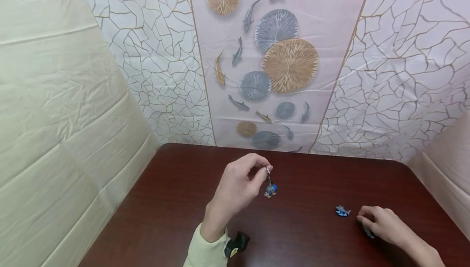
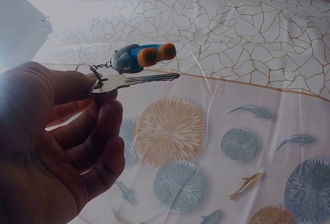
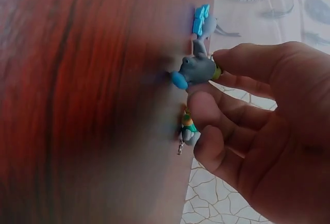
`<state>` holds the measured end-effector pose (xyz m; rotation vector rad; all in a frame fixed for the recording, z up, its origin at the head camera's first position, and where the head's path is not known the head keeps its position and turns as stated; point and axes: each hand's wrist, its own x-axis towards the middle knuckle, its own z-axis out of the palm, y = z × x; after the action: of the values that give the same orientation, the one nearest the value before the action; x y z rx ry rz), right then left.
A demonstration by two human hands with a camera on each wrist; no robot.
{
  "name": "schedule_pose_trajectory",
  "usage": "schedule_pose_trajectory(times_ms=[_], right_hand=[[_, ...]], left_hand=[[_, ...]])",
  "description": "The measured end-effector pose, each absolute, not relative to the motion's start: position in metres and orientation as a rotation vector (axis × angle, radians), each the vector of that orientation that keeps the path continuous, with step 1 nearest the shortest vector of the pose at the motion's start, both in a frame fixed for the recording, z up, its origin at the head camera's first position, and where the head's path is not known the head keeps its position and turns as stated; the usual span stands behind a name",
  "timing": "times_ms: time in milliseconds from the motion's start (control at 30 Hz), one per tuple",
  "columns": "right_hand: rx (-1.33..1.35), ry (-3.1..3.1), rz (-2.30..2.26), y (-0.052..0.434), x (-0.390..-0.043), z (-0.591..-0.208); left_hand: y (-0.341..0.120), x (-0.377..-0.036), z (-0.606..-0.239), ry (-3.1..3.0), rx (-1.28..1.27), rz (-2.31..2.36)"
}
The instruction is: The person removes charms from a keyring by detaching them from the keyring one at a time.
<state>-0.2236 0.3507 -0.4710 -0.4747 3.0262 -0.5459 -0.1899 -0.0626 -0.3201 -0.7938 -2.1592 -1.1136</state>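
Observation:
My left hand [image 1: 238, 183] is raised over the table, thumb and finger pinching a key ring [image 2: 92, 70]. From the ring come a metal key [image 2: 136, 81] and, on a short chain, a small blue and grey keychain figure [image 2: 135, 58] with orange round ends. Low at the table's right side, my right hand [image 1: 383, 224] holds a small grey figurine [image 3: 198, 70] with a light-blue part between thumb and fingers. A grey and light-blue shark-like figure [image 1: 342, 211] lies on the table just left of that hand.
The dark red-brown wooden table [image 1: 176, 218] meets a patterned cloth backdrop [image 1: 176, 95] at its far edge. In the right wrist view, a small green and orange figure [image 3: 189, 126] with a chain shows beyond the fingers. A cream cloth [image 1: 66, 136] hangs at left.

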Motion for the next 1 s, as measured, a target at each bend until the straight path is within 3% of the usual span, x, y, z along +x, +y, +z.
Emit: schedule_pose_trajectory(times_ms=[400,1000], right_hand=[[-0.438,3.026,-0.489,0.349,-0.227,-0.466],[-0.650,3.190,-0.454,0.328,-0.220,-0.410]], left_hand=[[-0.061,-0.191,-0.322,-2.165,-0.808,-1.110],[-0.057,-0.194,-0.325,-2.163,-0.842,-1.064]])
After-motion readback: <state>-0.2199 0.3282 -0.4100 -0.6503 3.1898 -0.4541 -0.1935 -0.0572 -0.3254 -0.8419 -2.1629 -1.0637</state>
